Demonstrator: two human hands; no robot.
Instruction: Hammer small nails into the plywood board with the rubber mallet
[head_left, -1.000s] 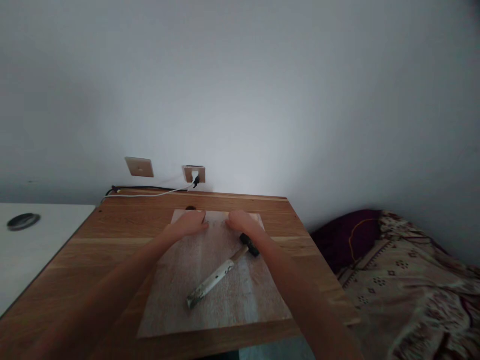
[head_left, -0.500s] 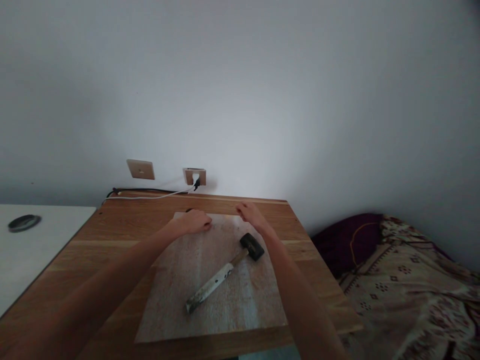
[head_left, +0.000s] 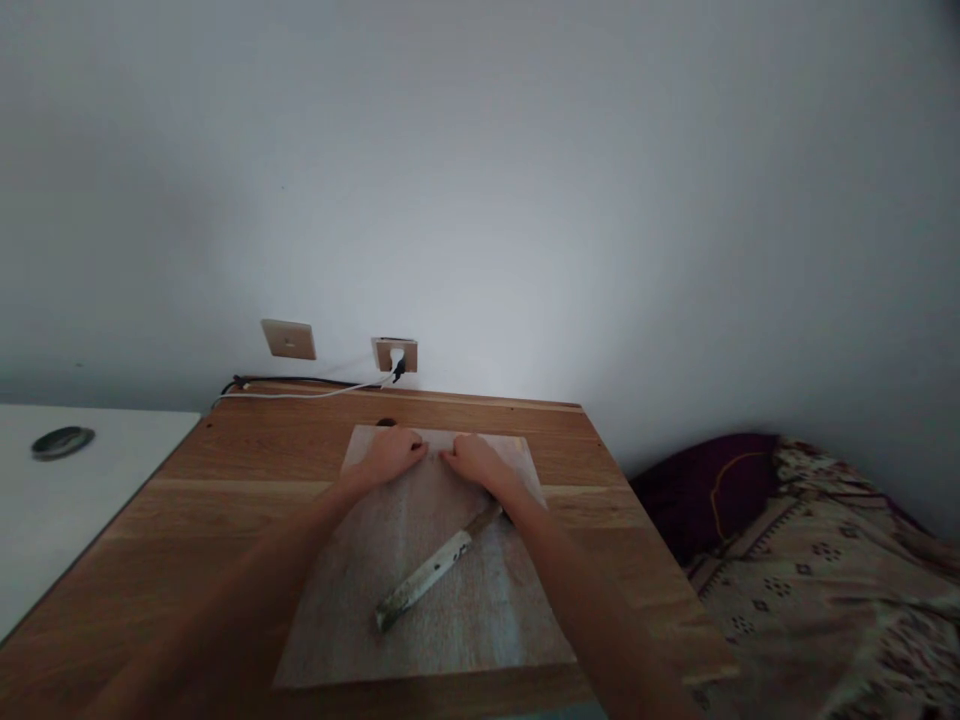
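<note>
Both hands rest near the far end of a pale, worn wooden board [head_left: 420,640]. My left hand [head_left: 394,455] has its fingers curled in, with thumb and fingertips together at the board's surface. A short gap to the right, my right hand [head_left: 474,459] is closed in the same way, its fingertips pointing toward the left. Anything held in either hand is too small or hidden to make out. A hammer [head_left: 426,578] lies diagonally on the board, its handle coated in chipped white paint. My right forearm covers its head.
The board lies on a wooden table [head_left: 217,510]. A socket [head_left: 407,356] with a white plug and cables [head_left: 322,394] is on the wall behind. At left stands a white surface [head_left: 97,500] with a dark oval object [head_left: 63,443]; at right, patterned bedding [head_left: 817,590].
My right hand has moved left and down onto the board, near my left hand. Its forearm now covers the hammer's head. My left hand has stayed about where it was.
</note>
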